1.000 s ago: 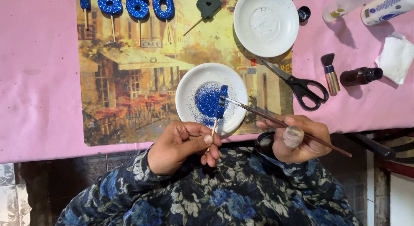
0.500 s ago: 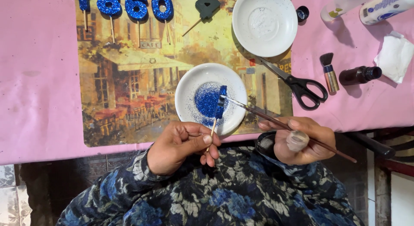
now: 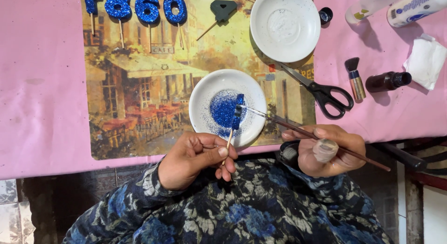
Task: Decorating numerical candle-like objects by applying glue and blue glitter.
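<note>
My left hand (image 3: 195,158) pinches a thin wooden stick that carries a small blue glitter-covered piece (image 3: 238,112), held over a white dish (image 3: 202,97) with a heap of blue glitter (image 3: 221,109) in it. My right hand (image 3: 326,148) grips a long thin paintbrush (image 3: 298,130) and also has a small pale object tucked against its fingers. The brush tip touches the glitter piece on the stick. Both hands are at the near edge of the table, above my dark floral sleeves.
A painted street-scene mat (image 3: 139,85) lies on a pink tablecloth (image 3: 42,85). Several blue glitter shapes on sticks (image 3: 135,8), a dark shape on a stick (image 3: 222,10), an empty white dish (image 3: 284,25), scissors (image 3: 321,90), a small brush (image 3: 355,78), a dark bottle (image 3: 386,81), tissue (image 3: 426,60) and two white bottles (image 3: 409,6) surround it.
The brush in my right hand has shifted slightly against the glitter piece. My left hand and the stick have hardly moved.
</note>
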